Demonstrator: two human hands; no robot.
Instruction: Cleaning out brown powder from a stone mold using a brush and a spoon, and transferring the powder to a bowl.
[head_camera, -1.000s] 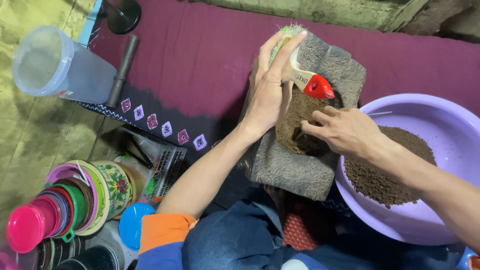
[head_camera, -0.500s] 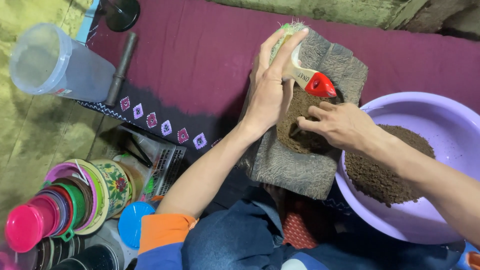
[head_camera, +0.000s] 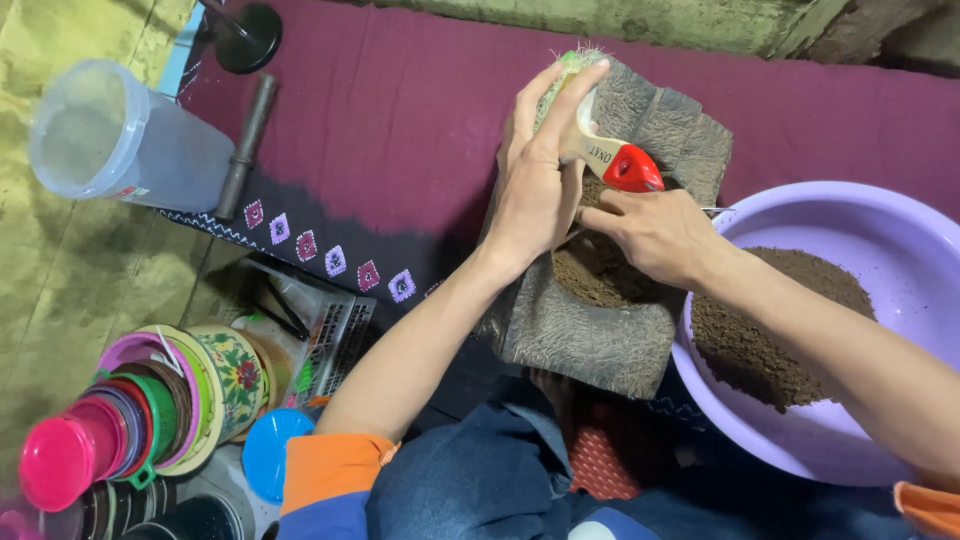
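Note:
A rough grey stone block with a hollow of brown powder lies on the maroon cloth. My left hand presses a brush with a white handle and a red end against the block's top; the pale bristles stick out past my fingertips. My right hand is curled over the hollow just below the brush's red end, its fingertips at the powder. A thin metal piece shows behind this hand; whether the hand grips it is unclear.
A lilac plastic basin holding more brown powder touches the block's right side. At the left are a clear plastic jar, a dark metal rod, stacked coloured lids and cups and a small tray.
My right hand has shifted up the hollow toward the brush's red end. My left hand has stayed on the brush with only a slight shift.

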